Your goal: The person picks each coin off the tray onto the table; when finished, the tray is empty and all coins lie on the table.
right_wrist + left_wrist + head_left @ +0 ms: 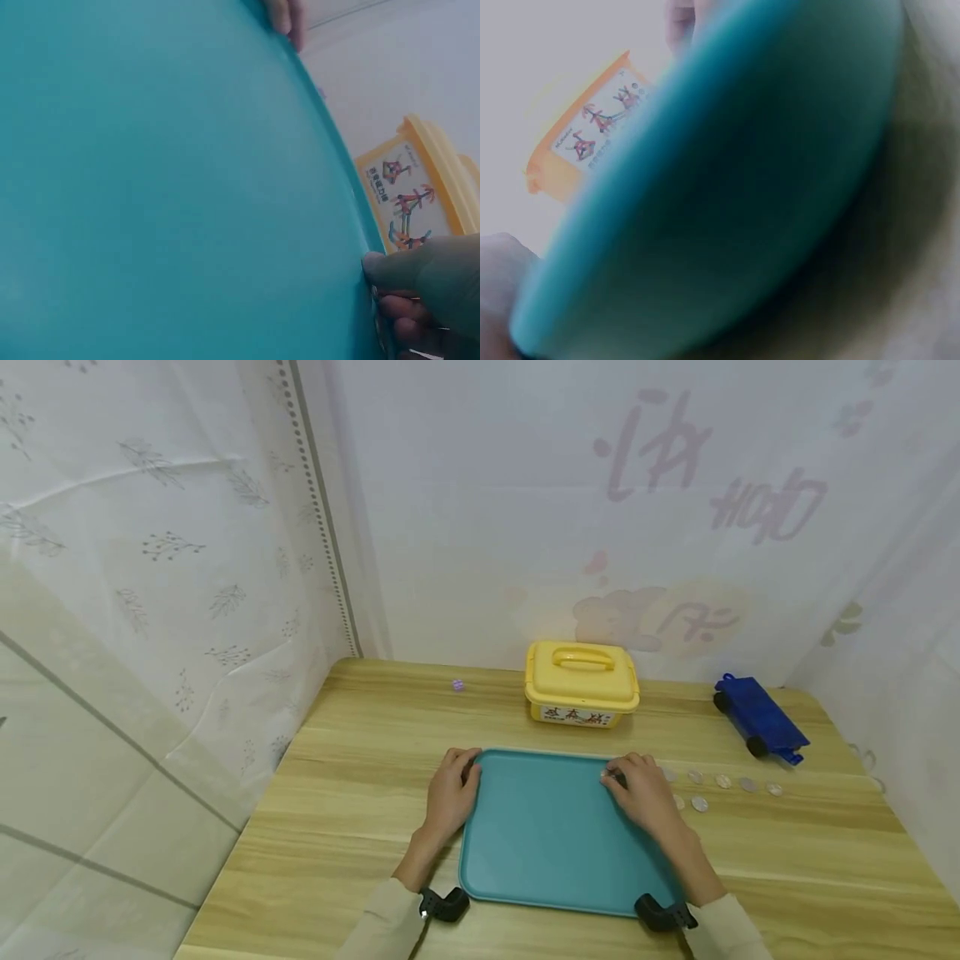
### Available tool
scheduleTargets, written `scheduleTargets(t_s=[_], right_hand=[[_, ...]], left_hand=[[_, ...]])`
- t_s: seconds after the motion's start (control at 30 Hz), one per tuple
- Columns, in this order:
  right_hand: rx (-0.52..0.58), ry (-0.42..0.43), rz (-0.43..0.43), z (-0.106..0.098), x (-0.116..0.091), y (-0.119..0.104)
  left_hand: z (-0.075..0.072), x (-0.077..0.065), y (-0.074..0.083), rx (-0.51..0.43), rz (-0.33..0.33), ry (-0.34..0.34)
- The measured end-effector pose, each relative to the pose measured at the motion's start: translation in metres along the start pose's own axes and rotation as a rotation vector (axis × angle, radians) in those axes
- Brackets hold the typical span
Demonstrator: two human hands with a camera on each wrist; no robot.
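A teal tray [558, 835] lies between both hands on the wooden table. At its far left corner the left hand [452, 789] grips the edge, thumb on the tray's side and fingers curled. Across from it, the right hand [641, 789] grips the far right corner. In the right wrist view its thumb [427, 274] presses the rim, with the other fingers curled below. Small silvery pieces show beside those fingers; whether they are held cannot be told. The left wrist view shows the tray's outer wall [742, 187] close up and blurred, with part of the left hand [502, 285].
Several coins [723, 782] lie right of the right hand. Behind the tray stands a yellow lidded box [581, 685] with a handle. A blue toy vehicle [761, 718] with black wheels sits at the back right, and a small purple piece [458, 685] at the back left.
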State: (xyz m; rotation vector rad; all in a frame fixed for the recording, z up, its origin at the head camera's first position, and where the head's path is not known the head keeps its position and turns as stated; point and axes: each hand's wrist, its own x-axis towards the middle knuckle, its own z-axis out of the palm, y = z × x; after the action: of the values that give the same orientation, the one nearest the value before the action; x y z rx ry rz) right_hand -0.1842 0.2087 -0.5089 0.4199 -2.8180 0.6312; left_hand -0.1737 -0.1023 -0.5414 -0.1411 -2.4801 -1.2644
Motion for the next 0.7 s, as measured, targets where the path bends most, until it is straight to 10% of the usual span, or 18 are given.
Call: scheduleTargets(t_s=[0.23,0.7], right_hand=[[0.062,-0.158,0.072,-0.0059,0.0093,0.0016],[-0.010,-0.171,0.067,-0.0079,0.0091,-0.0067]], left_hand=[[-0.0009,0.0001,0.0009,-0.003,0.004,0.015],[-0.0002,-0.0004,0.0013,0.009,0.006,0.018]])
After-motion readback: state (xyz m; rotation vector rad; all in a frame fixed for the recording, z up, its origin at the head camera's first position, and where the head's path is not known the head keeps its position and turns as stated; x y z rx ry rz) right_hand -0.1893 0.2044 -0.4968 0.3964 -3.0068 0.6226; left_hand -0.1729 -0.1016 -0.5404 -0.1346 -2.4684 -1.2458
